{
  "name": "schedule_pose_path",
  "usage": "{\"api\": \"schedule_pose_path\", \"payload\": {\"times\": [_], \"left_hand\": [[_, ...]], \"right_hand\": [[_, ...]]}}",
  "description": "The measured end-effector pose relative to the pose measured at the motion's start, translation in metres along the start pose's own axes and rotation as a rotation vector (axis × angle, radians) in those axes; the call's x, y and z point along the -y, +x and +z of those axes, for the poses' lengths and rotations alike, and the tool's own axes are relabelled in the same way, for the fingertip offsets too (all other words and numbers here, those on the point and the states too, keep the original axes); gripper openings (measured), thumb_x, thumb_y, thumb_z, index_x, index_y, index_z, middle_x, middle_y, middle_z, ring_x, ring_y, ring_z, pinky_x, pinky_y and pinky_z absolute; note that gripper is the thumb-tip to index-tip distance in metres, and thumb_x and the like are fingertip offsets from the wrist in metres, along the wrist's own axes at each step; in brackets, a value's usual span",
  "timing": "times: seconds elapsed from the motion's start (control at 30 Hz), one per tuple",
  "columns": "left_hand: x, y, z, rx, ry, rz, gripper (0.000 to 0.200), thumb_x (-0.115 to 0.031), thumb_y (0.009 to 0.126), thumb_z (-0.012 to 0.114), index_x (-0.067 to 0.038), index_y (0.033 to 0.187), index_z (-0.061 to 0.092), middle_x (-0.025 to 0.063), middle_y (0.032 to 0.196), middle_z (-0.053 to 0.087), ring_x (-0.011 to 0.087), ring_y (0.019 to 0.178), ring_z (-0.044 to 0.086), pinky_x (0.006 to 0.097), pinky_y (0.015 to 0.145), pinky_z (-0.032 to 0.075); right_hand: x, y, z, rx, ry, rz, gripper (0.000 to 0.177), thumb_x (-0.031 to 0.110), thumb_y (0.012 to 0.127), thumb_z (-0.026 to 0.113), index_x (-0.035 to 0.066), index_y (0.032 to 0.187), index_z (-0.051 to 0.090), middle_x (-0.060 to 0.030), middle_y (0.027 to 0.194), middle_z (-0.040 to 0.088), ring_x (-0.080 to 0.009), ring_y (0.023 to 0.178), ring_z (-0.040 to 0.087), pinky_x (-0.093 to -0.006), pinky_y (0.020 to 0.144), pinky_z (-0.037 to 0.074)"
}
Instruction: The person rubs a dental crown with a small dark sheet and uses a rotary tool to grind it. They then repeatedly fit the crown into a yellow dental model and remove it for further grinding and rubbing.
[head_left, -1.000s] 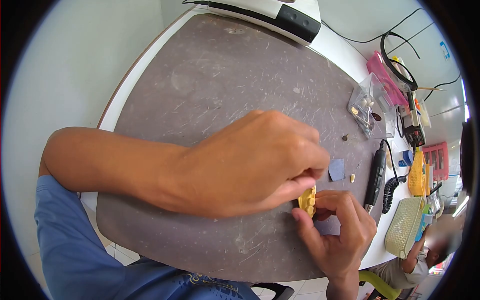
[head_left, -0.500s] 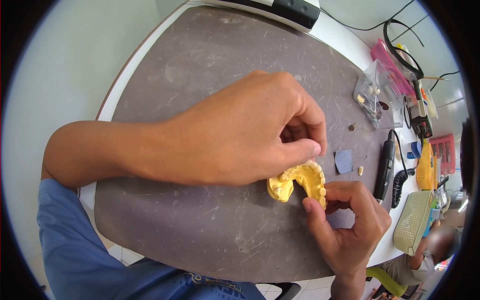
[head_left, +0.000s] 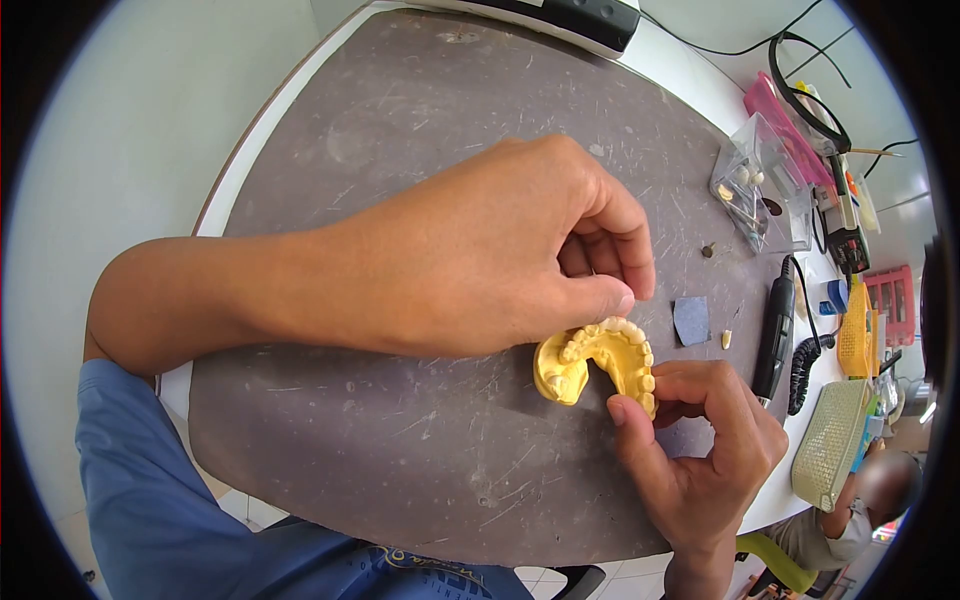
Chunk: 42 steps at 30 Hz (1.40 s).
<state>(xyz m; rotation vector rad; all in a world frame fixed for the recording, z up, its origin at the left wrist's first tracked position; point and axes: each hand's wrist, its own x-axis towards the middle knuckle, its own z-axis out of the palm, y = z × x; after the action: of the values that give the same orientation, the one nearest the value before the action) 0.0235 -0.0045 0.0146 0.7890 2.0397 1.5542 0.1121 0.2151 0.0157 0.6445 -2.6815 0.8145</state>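
A yellow dental model point(head_left: 633, 372), a horseshoe-shaped arch of teeth with a few paler teeth at its front, rests on the grey work surface. My right hand point(head_left: 708, 440) grips its right side, thumb on the inner edge and forefinger on the outer. Just above the front teeth, my left hand point(head_left: 520, 255) is closed with thumb and forefinger tips close together; whether something small sits between them is hidden. Right of the model lie a small grey-blue square point(head_left: 691, 321) and a small tooth-like piece point(head_left: 727, 339).
A black handpiece point(head_left: 773, 325) with a coiled cord lies at the right edge. Behind it stand a clear box point(head_left: 760, 190) of small parts and a woven basket point(head_left: 830, 440). A black-and-white device point(head_left: 590, 25) is at the far edge. Another person point(head_left: 860, 520) sits at far right.
My left hand has lifted slightly from the front teeth, leaving more of them visible. My right hand keeps its grip on the dental model.
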Motion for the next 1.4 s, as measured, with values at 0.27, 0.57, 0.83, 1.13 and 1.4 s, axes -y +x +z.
{"api": "schedule_pose_path", "payload": {"times": [0.27, 0.57, 0.83, 1.13, 1.4], "left_hand": [[0.000, 0.001, -0.002, 0.018, 0.006, 0.001, 0.017, -0.010, 0.096, 0.068, 0.005, 0.104, 0.070, 0.0065, 0.092, 0.070, 0.0075, 0.084, 0.066, 0.0223, 0.079, 0.056], [-0.004, 0.001, -0.005, 0.110, -0.038, -0.011, 0.014, -0.003, 0.095, 0.066, 0.004, 0.104, 0.075, 0.0083, 0.095, 0.074, 0.0082, 0.084, 0.067, 0.0219, 0.080, 0.056], [-0.001, 0.005, -0.007, 0.120, -0.026, 0.008, 0.015, -0.002, 0.094, 0.066, 0.005, 0.104, 0.075, 0.0091, 0.096, 0.074, 0.0093, 0.087, 0.068, 0.0231, 0.083, 0.056], [0.003, 0.006, -0.003, 0.051, -0.069, 0.055, 0.015, -0.006, 0.088, 0.065, 0.004, 0.092, 0.076, 0.0082, 0.079, 0.071, 0.0113, 0.074, 0.064, 0.0266, 0.071, 0.052], [-0.009, 0.000, -0.007, 0.060, 0.114, 0.066, 0.012, -0.006, 0.087, 0.065, 0.005, 0.086, 0.070, 0.0118, 0.074, 0.069, 0.0179, 0.074, 0.067, 0.0307, 0.070, 0.053]], "right_hand": [[-0.001, -0.001, 0.000, -0.004, -0.002, -0.005, 0.029, 0.015, 0.073, 0.090, 0.002, 0.083, 0.065, -0.0064, 0.074, 0.068, -0.0144, 0.056, 0.065, -0.0261, 0.049, 0.050], [-0.001, -0.001, 0.000, 0.000, -0.016, -0.012, 0.031, 0.016, 0.073, 0.091, 0.002, 0.083, 0.065, -0.0061, 0.074, 0.068, -0.0145, 0.056, 0.065, -0.0263, 0.049, 0.050], [-0.003, -0.001, 0.001, -0.051, 0.050, 0.013, 0.031, 0.015, 0.076, 0.090, -0.001, 0.083, 0.065, -0.0088, 0.077, 0.071, -0.0142, 0.059, 0.067, -0.0250, 0.053, 0.052], [0.002, -0.002, -0.007, 0.030, 0.139, 0.168, 0.024, 0.007, 0.082, 0.084, -0.006, 0.089, 0.065, -0.0129, 0.090, 0.072, -0.0128, 0.078, 0.068, -0.0254, 0.072, 0.056], [-0.010, 0.003, 0.003, -0.106, 0.083, 0.067, 0.023, 0.003, 0.078, 0.085, -0.005, 0.093, 0.070, -0.0143, 0.087, 0.073, -0.0179, 0.072, 0.071, -0.0265, 0.063, 0.056]]}}
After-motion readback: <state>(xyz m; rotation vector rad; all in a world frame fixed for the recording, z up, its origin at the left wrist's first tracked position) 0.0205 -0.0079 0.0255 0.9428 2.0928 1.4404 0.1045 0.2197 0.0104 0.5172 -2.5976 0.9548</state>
